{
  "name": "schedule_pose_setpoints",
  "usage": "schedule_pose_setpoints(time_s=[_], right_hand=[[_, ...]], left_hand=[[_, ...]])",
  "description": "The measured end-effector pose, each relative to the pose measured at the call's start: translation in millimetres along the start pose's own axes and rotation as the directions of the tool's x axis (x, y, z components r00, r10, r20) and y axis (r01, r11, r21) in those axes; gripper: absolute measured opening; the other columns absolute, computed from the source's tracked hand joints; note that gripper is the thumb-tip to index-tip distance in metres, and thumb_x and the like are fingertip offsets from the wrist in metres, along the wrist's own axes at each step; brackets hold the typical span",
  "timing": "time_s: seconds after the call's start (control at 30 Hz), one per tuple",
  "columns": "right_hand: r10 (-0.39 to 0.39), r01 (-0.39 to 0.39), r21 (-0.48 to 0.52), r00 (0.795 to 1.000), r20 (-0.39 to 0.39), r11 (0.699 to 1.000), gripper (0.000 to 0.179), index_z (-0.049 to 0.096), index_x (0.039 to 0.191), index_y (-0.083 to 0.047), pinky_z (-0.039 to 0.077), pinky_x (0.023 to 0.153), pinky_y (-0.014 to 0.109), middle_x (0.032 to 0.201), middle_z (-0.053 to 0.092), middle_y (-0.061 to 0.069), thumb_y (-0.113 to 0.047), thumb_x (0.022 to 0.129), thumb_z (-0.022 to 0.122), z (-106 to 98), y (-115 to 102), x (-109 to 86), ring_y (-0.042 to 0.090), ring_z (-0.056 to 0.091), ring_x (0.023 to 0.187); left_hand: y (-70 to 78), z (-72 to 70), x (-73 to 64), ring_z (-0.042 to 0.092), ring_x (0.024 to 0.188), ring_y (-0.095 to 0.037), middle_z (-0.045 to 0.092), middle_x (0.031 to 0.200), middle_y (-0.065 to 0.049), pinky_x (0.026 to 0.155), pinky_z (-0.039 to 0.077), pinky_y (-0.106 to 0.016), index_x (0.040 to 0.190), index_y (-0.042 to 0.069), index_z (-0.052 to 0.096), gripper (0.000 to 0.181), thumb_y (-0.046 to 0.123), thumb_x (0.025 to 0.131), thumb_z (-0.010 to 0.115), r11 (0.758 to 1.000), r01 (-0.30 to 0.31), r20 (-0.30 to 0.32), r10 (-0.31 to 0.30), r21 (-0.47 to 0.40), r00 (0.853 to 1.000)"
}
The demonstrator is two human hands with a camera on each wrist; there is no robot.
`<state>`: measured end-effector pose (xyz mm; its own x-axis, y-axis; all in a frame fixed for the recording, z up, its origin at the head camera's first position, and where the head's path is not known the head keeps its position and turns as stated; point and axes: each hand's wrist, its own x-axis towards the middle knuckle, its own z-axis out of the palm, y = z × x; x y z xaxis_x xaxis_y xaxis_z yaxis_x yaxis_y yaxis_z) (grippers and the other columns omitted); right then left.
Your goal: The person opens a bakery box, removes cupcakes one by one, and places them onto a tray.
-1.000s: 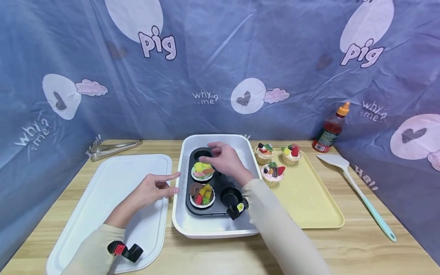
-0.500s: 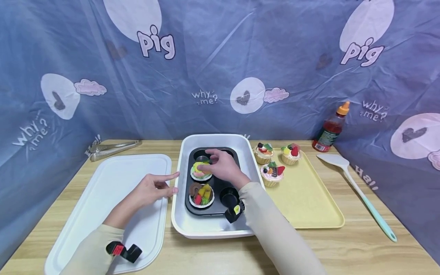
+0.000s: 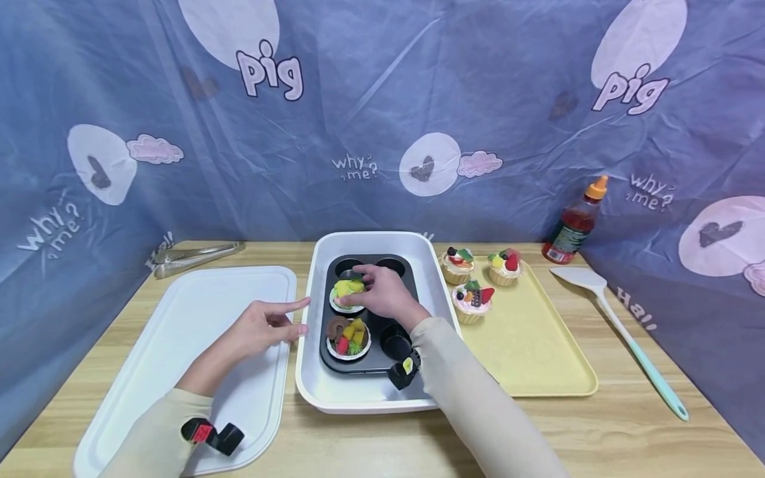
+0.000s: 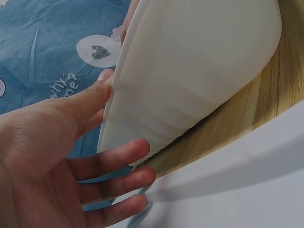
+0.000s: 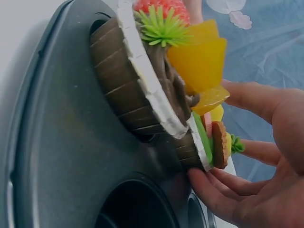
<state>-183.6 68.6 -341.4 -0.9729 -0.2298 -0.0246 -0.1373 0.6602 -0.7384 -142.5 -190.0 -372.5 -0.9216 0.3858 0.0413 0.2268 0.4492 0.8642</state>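
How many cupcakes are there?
5: a brown-topped cupcake and a yellow-topped cupcake in the muffin tin, and three cupcakes on the yellow tray: two behind, one in front.

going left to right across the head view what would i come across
Tongs → left hand → black muffin tin → rightmost cupcake → sauce bottle → turquoise end of the spatula handle.

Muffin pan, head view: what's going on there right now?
A person's right hand is at a green-and-yellow-topped cupcake in the muffin pan, fingertips at its edge. The left hand touches the rim of the white tub holding the pan. A chocolate cupcake sits in the near-left cup. Three more cupcakes are by the far end of the yellow tray.
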Motion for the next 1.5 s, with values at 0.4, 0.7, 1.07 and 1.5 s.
schedule_pose_setpoints(time_s=[0.4, 0.7, 1.07, 1.5], right_hand=[[-0.013, 0.012, -0.027, 1.000, -0.028, 1.000, 0.066, 0.065, 0.134, -0.011, 0.054, 0.094, 0.041, 0.125, 0.068, 0.018, -0.038, 0.078, 0.088, 3.2, 1.7, -0.2, 0.029, 0.065, 0.114], [0.002, -0.003, -0.019, 0.999, -0.035, 1.000, 0.065, 0.067, 0.133, -0.013, 0.054, 0.095, 0.042, 0.124, 0.068, 0.016, -0.037, 0.077, 0.089, 5.2, 3.0, 0.3, 0.029, 0.064, 0.115], [-0.013, 0.012, -0.027, 0.999, -0.035, 1.000, 0.062, 0.069, 0.130, -0.012, 0.054, 0.095, 0.041, 0.123, 0.070, 0.016, -0.036, 0.077, 0.088, 6.6, 3.6, 0.9, 0.029, 0.065, 0.116], [-0.037, 0.034, -0.050, 0.998, -0.048, 0.998, 0.060, 0.070, 0.128, -0.011, 0.055, 0.094, 0.040, 0.120, 0.071, 0.016, -0.037, 0.077, 0.089, 7.6, 5.2, 0.9, 0.028, 0.067, 0.114]], left_hand=[[1.2, 0.5, 0.0, 0.061, 0.063, -0.009, 0.073, 0.073, -0.011, 0.056, 0.040, -0.022, 0.138, 0.004, 0.061, 0.054, 0.017, 0.089, 0.078, 1.000, -0.012, -0.002, 0.012, 0.004, 1.000], [0.7, -0.1, 0.8, 0.063, 0.065, -0.010, 0.074, 0.073, -0.010, 0.057, 0.041, -0.022, 0.138, 0.004, 0.060, 0.055, 0.018, 0.088, 0.079, 1.000, -0.013, 0.000, 0.013, 0.000, 1.000], [-0.6, 0.3, -0.2, 0.059, 0.062, -0.011, 0.073, 0.072, -0.010, 0.055, 0.038, -0.022, 0.137, 0.004, 0.061, 0.054, 0.017, 0.088, 0.079, 1.000, -0.013, -0.007, 0.014, 0.008, 1.000], [-0.2, 0.2, -0.1, 0.057, 0.061, -0.011, 0.073, 0.073, -0.012, 0.055, 0.039, -0.022, 0.138, 0.005, 0.061, 0.054, 0.018, 0.089, 0.078, 1.000, -0.006, -0.004, 0.006, 0.016, 1.000]])
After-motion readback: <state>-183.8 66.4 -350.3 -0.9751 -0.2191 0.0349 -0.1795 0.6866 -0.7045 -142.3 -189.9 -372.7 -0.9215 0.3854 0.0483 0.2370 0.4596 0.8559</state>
